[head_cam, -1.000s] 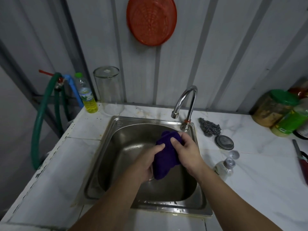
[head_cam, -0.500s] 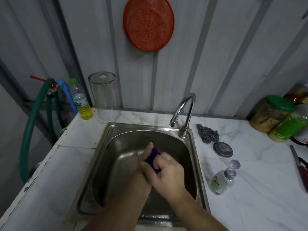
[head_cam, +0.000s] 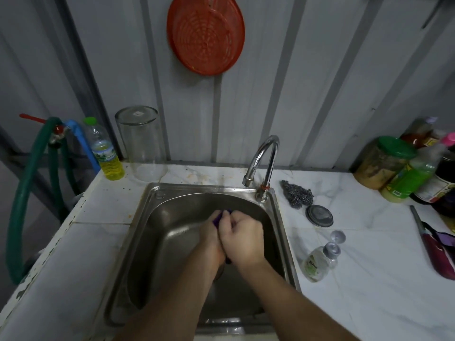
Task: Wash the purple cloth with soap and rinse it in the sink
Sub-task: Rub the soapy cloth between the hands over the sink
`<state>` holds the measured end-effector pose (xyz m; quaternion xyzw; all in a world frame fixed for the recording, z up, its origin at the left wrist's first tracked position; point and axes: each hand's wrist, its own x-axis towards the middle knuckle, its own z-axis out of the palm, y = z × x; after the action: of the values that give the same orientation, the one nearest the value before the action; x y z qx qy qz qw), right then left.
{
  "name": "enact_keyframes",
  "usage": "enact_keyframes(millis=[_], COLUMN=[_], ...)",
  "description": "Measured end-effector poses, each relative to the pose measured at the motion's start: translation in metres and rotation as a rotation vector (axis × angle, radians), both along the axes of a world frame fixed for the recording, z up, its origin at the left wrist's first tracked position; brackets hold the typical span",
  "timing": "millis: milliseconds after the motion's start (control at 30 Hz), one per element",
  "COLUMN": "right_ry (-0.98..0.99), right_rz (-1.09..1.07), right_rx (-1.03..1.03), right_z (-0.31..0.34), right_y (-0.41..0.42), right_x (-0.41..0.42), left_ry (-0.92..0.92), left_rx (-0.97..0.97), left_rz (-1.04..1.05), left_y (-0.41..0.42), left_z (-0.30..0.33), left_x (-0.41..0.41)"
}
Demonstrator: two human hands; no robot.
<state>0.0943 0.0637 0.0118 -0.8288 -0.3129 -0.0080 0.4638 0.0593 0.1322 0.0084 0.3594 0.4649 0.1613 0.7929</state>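
Both my hands are pressed together over the middle of the steel sink. My left hand and my right hand are closed around the purple cloth. Only a small purple bit shows between the fingers at the top; the cloth is otherwise hidden. The curved tap stands at the sink's back right, and no water is visibly running. A small clear soap bottle lies on the counter right of the sink, its cap beside it.
A steel scourer and a round metal lid lie right of the tap. Jars and bottles crowd the back right corner. A yellow-liquid bottle and a tall glass jar stand back left. A green hose hangs at left.
The cloth hung loosely between my hands under the tap; my hands have since closed together over it lower in the sink, bunching it up until almost all of it is hidden.
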Motion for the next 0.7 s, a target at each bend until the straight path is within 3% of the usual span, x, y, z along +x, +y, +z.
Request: enact_keyframes(millis=[133, 233, 400, 467, 600, 700], right_ry=[0.343, 0.212, -0.102, -0.025, 0.305, 0.188], right_rz=[-0.132, -0.094, 0.044, -0.041, -0.193, -0.151], right_rx=[-0.117, -0.05, 0.09, 0.033, -0.137, -0.061], right_z=[0.003, -0.001, -0.001, 0.002, 0.002, -0.002], right_y=[-0.003, -0.012, -0.007, -0.005, -0.014, -0.017], right_x=[0.041, 0.017, -0.028, -0.009, 0.041, 0.016], left_ry=[0.083, 0.128, -0.09, 0.02, 0.064, 0.102], left_rx=[0.005, 0.016, -0.014, 0.031, -0.009, 0.026], left_rz=[-0.065, 0.005, -0.007, 0.006, -0.073, -0.015], left_y=[-0.013, -0.006, 0.007, -0.001, -0.022, -0.012], left_z=[0.017, 0.019, -0.002, 0.002, 0.017, 0.014], left_x=[0.007, 0.005, -0.006, 0.002, 0.008, 0.007])
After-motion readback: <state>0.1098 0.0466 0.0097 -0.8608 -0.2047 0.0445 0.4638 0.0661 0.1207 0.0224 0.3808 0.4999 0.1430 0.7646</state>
